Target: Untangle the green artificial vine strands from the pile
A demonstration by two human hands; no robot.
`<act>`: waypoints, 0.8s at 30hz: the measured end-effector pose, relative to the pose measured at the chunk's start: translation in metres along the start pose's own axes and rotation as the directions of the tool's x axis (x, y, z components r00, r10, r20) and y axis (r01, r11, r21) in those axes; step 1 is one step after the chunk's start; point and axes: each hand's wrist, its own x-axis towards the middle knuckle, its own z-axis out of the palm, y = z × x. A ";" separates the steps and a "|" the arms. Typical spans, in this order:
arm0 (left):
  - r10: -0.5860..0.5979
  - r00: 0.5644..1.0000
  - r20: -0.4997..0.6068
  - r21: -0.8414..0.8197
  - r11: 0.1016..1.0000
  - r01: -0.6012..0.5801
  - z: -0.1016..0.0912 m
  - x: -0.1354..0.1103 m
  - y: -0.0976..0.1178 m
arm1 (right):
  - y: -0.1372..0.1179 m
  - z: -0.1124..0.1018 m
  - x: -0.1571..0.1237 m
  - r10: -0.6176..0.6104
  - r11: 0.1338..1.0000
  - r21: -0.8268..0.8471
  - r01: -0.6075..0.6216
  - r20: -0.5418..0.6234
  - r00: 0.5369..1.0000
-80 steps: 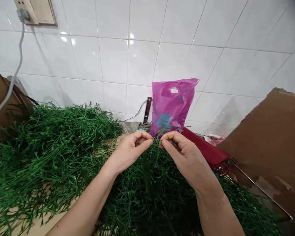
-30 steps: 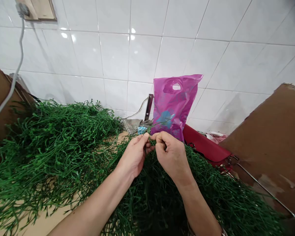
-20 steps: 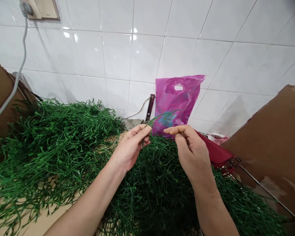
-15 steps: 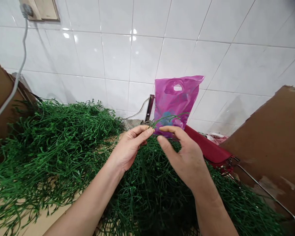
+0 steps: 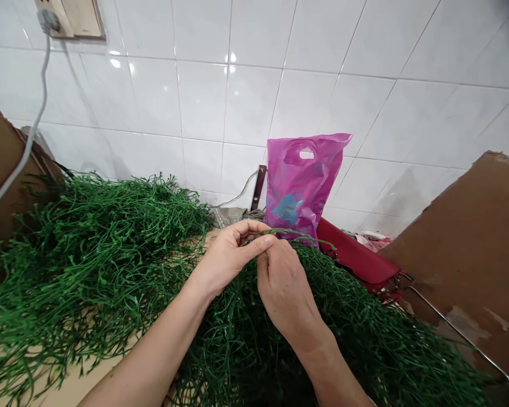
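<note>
My left hand (image 5: pixel 231 254) pinches a thin green plastic-looking stem (image 5: pixel 299 232) between thumb and fingers. The stem's free end reaches to the right, in front of the purple bag. Against the left fingertips, my right hand (image 5: pixel 286 285) is closed with its fingers curled under; what they grip, if anything, is hidden. Beneath both hands spreads a dense heap of similar branching green stems (image 5: pixel 233 339). Another pile of green stems (image 5: pixel 110 226) lies to the left on a tan surface.
A purple plastic bag (image 5: pixel 307 175) leans on the white tiled wall (image 5: pixel 203 96). Beside it are a dark handle (image 5: pixel 259 186) and a red bag (image 5: pixel 360 260). Cardboard stands at right (image 5: pixel 470 243) and left (image 5: pixel 2 169). A metal rod (image 5: pixel 458 332) juts out at right; a grey cable (image 5: pixel 37 116) hangs from a socket.
My right hand has moved left and down, closing from open fingers to meet my left fingertips. The stem's free end has dropped lower. My left hand keeps its pinch.
</note>
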 end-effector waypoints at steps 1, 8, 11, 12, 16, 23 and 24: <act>0.000 1.000 0.007 0.020 1.000 0.000 0.000 0.000 0.000 | 0.000 0.001 0.000 0.000 1.000 -0.013 0.001 0.006 1.000; 0.014 0.992 -0.122 -0.049 0.999 -0.021 0.003 0.001 -0.003 | 0.000 0.001 0.000 -0.032 0.997 -0.075 0.036 0.057 0.998; -0.112 0.985 -0.132 -0.286 0.956 0.070 0.006 0.001 -0.004 | 0.001 -0.004 0.004 -0.080 0.994 -0.069 0.082 0.039 0.996; -0.150 0.979 -0.138 -0.342 0.935 0.095 0.007 0.003 -0.004 | 0.001 -0.007 0.005 -0.108 0.992 -0.056 0.110 0.035 0.994; -0.290 0.922 -0.255 -0.540 0.834 0.113 0.000 0.011 -0.005 | -0.010 -0.019 0.006 -0.356 0.923 0.192 0.335 0.089 0.930; -0.140 0.977 -0.163 -0.501 0.865 0.040 -0.008 0.009 0.001 | 0.012 -0.046 0.006 -0.155 0.987 0.048 0.156 -0.021 0.988; -0.115 0.984 -0.137 -0.474 0.880 0.037 -0.007 0.007 0.003 | 0.020 -0.052 0.006 -0.059 0.998 0.017 0.060 -0.024 0.998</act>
